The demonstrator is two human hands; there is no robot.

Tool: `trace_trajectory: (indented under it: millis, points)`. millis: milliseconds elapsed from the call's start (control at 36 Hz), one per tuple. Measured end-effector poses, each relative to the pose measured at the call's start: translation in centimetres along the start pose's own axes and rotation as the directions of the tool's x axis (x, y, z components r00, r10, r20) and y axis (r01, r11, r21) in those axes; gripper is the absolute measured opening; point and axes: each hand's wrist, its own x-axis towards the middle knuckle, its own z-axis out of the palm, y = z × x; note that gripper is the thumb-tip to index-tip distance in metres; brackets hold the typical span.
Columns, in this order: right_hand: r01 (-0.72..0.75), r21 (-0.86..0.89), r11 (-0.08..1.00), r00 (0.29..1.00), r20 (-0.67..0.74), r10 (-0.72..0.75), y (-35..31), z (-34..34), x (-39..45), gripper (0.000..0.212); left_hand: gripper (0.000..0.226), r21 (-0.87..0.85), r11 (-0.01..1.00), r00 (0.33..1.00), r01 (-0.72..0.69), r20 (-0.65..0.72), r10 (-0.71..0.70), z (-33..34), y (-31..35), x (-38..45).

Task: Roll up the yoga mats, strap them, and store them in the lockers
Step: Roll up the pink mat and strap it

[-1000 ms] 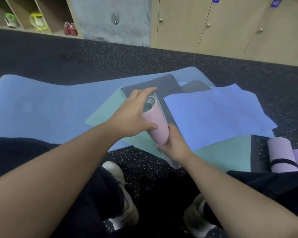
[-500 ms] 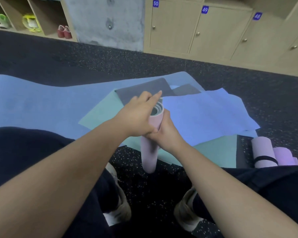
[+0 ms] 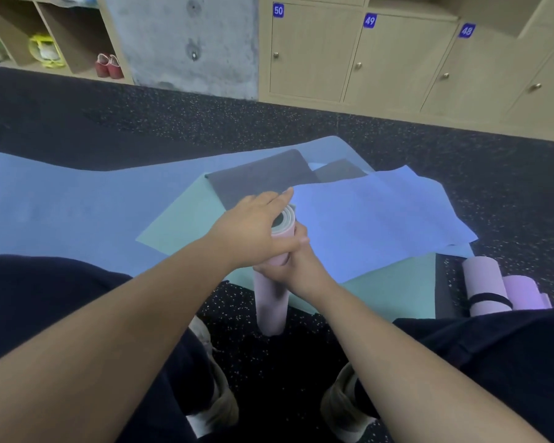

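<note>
A rolled pink yoga mat point(image 3: 270, 302) stands upright on the dark speckled floor between my knees. My right hand point(image 3: 296, 266) grips its upper part from the right. My left hand point(image 3: 253, 228) lies over the roll's top end, fingers straight and pointing away, thumb against the roll's side. No strap is visible on this roll. Several flat mats lie spread out beyond it: a large blue mat point(image 3: 61, 206), a teal mat point(image 3: 179, 225), a grey mat point(image 3: 259, 177) and a lilac-blue mat point(image 3: 375, 219). Closed wooden lockers point(image 3: 311, 55) numbered 50, 49 and 48 line the far wall.
At the right lies a rolled pink mat with a black strap point(image 3: 485, 290), beside a purple roll point(image 3: 522, 292). Open cubbies with shoes point(image 3: 45, 52) stand at the far left next to a concrete pillar point(image 3: 186, 39). My shoes and dark trouser legs fill the foreground.
The pink roll went from tilted to standing upright on the floor. My right hand slid up to its upper part, and my left hand flattened over the top end.
</note>
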Motion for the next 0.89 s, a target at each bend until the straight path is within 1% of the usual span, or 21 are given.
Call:
trace_trajectory:
  millis: [56, 139, 194, 278, 333, 417, 444, 500, 556, 611, 694, 750, 778, 833, 889]
  points:
    - [-0.026, -0.025, 0.999, 0.999, 0.023, 0.026, 0.2, -0.3, 0.1, 0.081, 0.077, 0.002, 1.0, 1.0, -0.005, -0.007, 0.005, 0.1, 0.0, 0.2]
    - [-0.065, -0.024, 0.998, 0.996, 0.062, 0.066, 0.7, -1.0, -0.1, 0.071, 0.065, 0.021, 0.999, 0.999, -0.035, -0.014, 0.035, 0.3, 0.0, 0.4]
    - [-0.072, -0.022, 0.997, 0.994, 0.077, 0.074, 1.0, -1.4, -0.4, 0.076, 0.06, -0.019, 0.999, 0.999, -0.041, -0.004, 0.041, 0.2, 0.3, 0.6]
    - [-0.056, -0.061, 0.997, 0.997, 0.048, 0.059, 0.5, -1.4, -0.6, 0.082, 0.054, -0.066, 0.996, 0.998, -0.061, -0.002, 0.061, 0.3, 0.7, 0.5]
    - [-0.057, -0.089, 0.994, 0.998, 0.02, 0.059, 0.4, -1.2, -0.8, 0.076, 0.057, -0.08, 0.993, 0.996, -0.081, -0.034, 0.078, 0.5, 0.4, 0.3]
    - [-0.035, -0.12, 0.992, 0.999, -0.016, 0.033, -0.4, -1.4, -1.0, 0.065, 0.078, -0.14, 0.982, 0.987, -0.124, -0.122, 0.107, 0.2, -0.6, 0.1]
    - [-0.012, -0.141, 0.99, 0.999, -0.036, 0.007, -0.5, -1.7, -0.9, 0.063, 0.08, -0.165, 0.977, 0.982, -0.138, -0.151, 0.113, 0.1, -0.9, 0.1]
    - [0.037, -0.206, 0.978, 0.996, -0.075, -0.053, -1.0, -2.2, -0.5, 0.058, 0.076, -0.221, 0.961, 0.973, -0.168, -0.193, 0.126, 0.1, -1.5, 0.1]
    - [0.063, -0.282, 0.957, 0.993, -0.075, -0.087, -1.7, -3.0, -0.1, 0.062, 0.072, -0.269, 0.94, 0.963, -0.208, -0.223, 0.149, 0.6, -2.1, -0.1]
    - [0.098, -0.423, 0.901, 0.991, -0.042, -0.127, -2.0, -3.9, 0.3, 0.071, 0.072, -0.306, 0.927, 0.963, -0.217, -0.221, 0.153, 1.3, -2.7, -0.4]
    - [0.123, -0.625, 0.77, 0.983, -0.029, -0.181, -1.5, -5.1, 0.6, 0.079, 0.082, -0.35, 0.931, 0.991, -0.104, -0.12, 0.066, 3.1, -3.1, -0.8]
    - [0.102, -0.703, 0.704, 0.984, -0.035, -0.177, -0.4, -5.5, 0.8, 0.082, 0.09, -0.329, 0.944, 1.0, 0.005, -0.024, -0.014, 4.9, -3.6, -1.1]
    - [0.078, -0.726, 0.684, 0.986, -0.044, -0.159, 0.4, -5.6, 0.8, 0.083, 0.091, -0.291, 0.954, 0.997, 0.066, 0.051, -0.054, 6.1, -4.1, -1.3]
    - [0.028, -0.753, 0.658, 0.992, -0.058, -0.109, 2.0, -5.7, 0.6, 0.083, 0.086, -0.167, 0.971, 0.965, 0.169, 0.229, -0.128, 9.0, -5.7, -2.0]
    - [-0.014, -0.772, 0.635, 0.996, -0.067, -0.059, 3.7, -5.7, 0.3, 0.082, 0.081, -0.086, 0.965, 0.903, 0.247, 0.381, -0.197, 11.7, -7.4, -3.1]
